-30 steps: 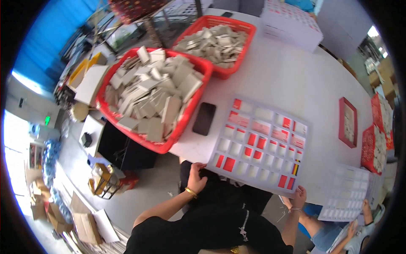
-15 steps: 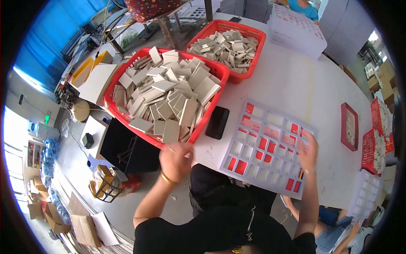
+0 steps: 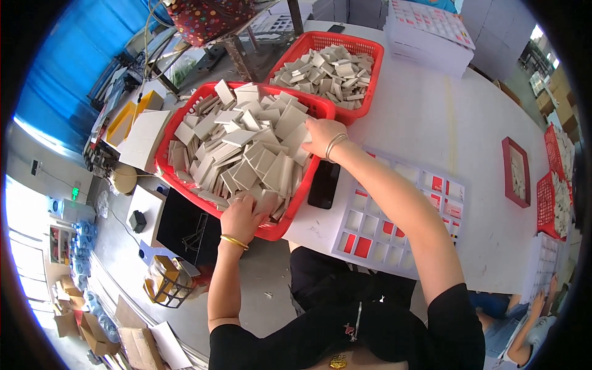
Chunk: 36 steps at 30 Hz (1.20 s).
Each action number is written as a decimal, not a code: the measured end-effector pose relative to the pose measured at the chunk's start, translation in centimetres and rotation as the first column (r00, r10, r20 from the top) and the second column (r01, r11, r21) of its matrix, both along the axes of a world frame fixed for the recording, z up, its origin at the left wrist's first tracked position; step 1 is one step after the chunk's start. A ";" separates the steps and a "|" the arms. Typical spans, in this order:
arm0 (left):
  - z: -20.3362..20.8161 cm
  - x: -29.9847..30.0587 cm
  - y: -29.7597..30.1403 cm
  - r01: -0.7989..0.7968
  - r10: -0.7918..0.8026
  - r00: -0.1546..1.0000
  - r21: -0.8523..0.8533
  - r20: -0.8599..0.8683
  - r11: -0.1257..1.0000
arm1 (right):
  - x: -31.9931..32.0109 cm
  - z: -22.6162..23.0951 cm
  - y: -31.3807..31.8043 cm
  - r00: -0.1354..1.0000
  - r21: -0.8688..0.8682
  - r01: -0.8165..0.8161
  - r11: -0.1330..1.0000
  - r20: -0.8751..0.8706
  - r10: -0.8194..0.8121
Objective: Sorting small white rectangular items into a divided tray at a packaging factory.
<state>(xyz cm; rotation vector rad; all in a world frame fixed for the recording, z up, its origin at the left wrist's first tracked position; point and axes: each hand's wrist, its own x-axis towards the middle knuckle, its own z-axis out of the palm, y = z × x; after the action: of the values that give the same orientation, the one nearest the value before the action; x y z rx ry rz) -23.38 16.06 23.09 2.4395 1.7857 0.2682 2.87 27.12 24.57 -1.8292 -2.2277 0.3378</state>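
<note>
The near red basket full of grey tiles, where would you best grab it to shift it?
Probably by its rim, on two opposite sides. The near red basket is wide, shallow and heaped with grey tiles, so one-sided lifting would tip it. The left hand and right hand already sit at opposite edges.

**Red basket heaped with grey cards at the table's near-left edge**

The red basket is a shallow, rectangular plastic crate with perforated walls. It sits askew on the white table, its near corner jutting past the table's near-left edge. It is filled to the rim with flat grey cards, small rectangular pieces of pale board, all alike. They lie in a loose heap: some flat, many tilted or standing on edge, overlapping in every direction. A few at the far side poke above the rim. The pile is thickest along the basket's middle and near side.
</note>
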 end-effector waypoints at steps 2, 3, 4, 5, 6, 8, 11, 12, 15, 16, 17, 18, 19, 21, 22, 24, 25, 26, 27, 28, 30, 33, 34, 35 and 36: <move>0.2 0.1 -0.8 -0.060 0.054 0.986 0.033 0.160 0.998 | 0.4 -0.7 -0.1 0.985 0.178 0.052 0.983 -0.173 -0.021; 0.5 -0.1 -1.2 -0.093 0.071 0.969 0.085 0.235 0.992 | 0.4 -0.7 -0.4 0.978 0.260 0.048 0.964 -0.209 0.008; 0.9 -0.4 -1.4 -0.130 0.083 0.947 0.133 0.309 0.983 | 0.5 -0.7 -0.5 0.978 0.251 0.056 0.966 -0.210 -0.002; 1.1 -0.7 -1.4 -0.188 0.133 0.941 0.155 0.312 0.970 | 0.7 -0.7 -0.5 0.941 0.313 0.054 0.948 -0.335 0.057; 1.3 -0.7 -1.2 -0.167 0.066 0.935 0.268 0.350 0.949 | 1.0 -0.7 -0.6 0.885 0.374 0.063 0.925 -0.449 0.121; 2.0 0.1 -1.4 -0.209 0.052 0.907 0.340 0.418 0.917 | 2.0 -1.0 -0.5 0.813 0.401 0.131 0.906 -0.566 0.133; 2.3 2.3 -1.2 -0.204 -0.035 0.869 0.420 0.494 0.884 | 3.8 -2.7 0.3 0.790 0.452 0.128 0.883 -0.584 0.185; 2.3 3.0 -1.2 -0.235 -0.050 0.830 0.430 0.555 0.872 | 4.2 -3.2 0.5 0.788 0.453 0.090 0.887 -0.577 0.215; 1.1 5.7 -1.8 -0.200 -0.111 0.592 0.279 0.798 0.939 | 4.8 -3.1 0.3 0.429 0.202 0.189 0.961 -0.897 0.104; 0.7 7.2 -2.3 -0.136 -0.157 0.526 0.265 0.836 0.955 | 5.2 -2.8 -0.2 0.364 0.205 0.267 0.942 -0.926 0.098; 0.3 8.9 -2.6 -0.081 -0.155 0.531 0.232 0.833 0.969 | 6.2 -2.6 -1.0 0.354 0.179 0.318 0.931 -0.933 0.058; 0.2 10.8 -3.0 -0.025 -0.155 0.537 0.200 0.829 0.980 | 7.5 -2.1 -2.1 0.342 0.154 0.368 0.917 -0.939 0.020; 0.6 12.8 -3.5 0.076 -0.116 0.535 0.090 0.837 0.993 | 9.1 -2.6 -2.7 0.301 0.231 0.395 0.889 -0.947 0.112; -1.2 16.3 -3.3 0.225 -0.151 0.567 0.024 0.810 0.974 | 13.4 -3.7 -5.3 0.336 0.239 0.496 0.835 -0.939 0.070; -2.6 17.6 -2.7 0.294 -0.179 0.600 -0.007 0.780 0.956 | 15.1 -2.8 -7.5 0.234 0.096 0.518 0.850 -0.972 -0.033; -5.5 20.8 -1.2 0.414 -0.307 0.623 0.029 0.720 0.910 | 19.5 -4.3 -10.2 0.179 -0.042 0.580 0.814 -0.968 -0.177; -6.2 22.1 -0.4 0.468 -0.368 0.646 0.034 0.668 0.883 | 20.9 -4.7 -11.6 0.170 -0.084 0.610 0.788 -0.957 -0.234; -7.3 23.2 0.6 0.479 -0.335 0.686 -0.054 0.646 0.876 | 22.1 -5.2 -13.0 0.159 -0.124 0.639 0.759 -0.944 -0.289; -8.0 25.1 1.3 0.515 -0.349 0.660 -0.062 0.665 0.855 | 24.0 -6.6 -14.5 0.178 -0.098 0.651 0.753 -0.944 -0.277; -8.5 26.6 2.0 0.542 -0.358 0.641 -0.070 0.679 0.838 | 25.0 -7.5 -15.7 0.176 -0.100 0.664 0.741 -0.942 -0.285; -10.1 28.9 3.6 0.581 -0.308 0.657 -0.203 0.688 0.788 | 26.2 -8.7 -18.0 0.170 -0.127 0.692 0.711 -0.928 -0.331; -11.2 31.2 5.0 0.631 -0.451 0.743 -0.292 0.495 0.719 | 26.4 -9.8 -20.1 0.133 -0.163 0.722 0.673 -0.921 -0.365; -11.6 31.7 5.2 0.639 -0.457 0.738 -0.296 0.497 0.710 | 26.6 -10.1 -20.6 0.137 -0.172 0.723 0.668 -0.913 -0.384; -12.1 32.1 5.4 0.665 -0.503 0.717 -0.257 0.482 0.701 | 26.7 -10.4 -21.0 0.138 -0.187 0.714 0.674 -0.907 -0.398; -12.3 32.5 5.4 0.690 -0.547 0.695 -0.220 0.466 0.690 | 26.8 -10.6 -21.2 0.133 -0.192 0.719 0.668 -0.906 -0.403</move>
<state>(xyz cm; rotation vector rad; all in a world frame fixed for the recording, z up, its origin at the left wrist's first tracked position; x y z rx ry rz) 9.11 21.50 10.82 2.3347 0.6769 0.2514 29.71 5.95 13.98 -1.5361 -0.6346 0.6045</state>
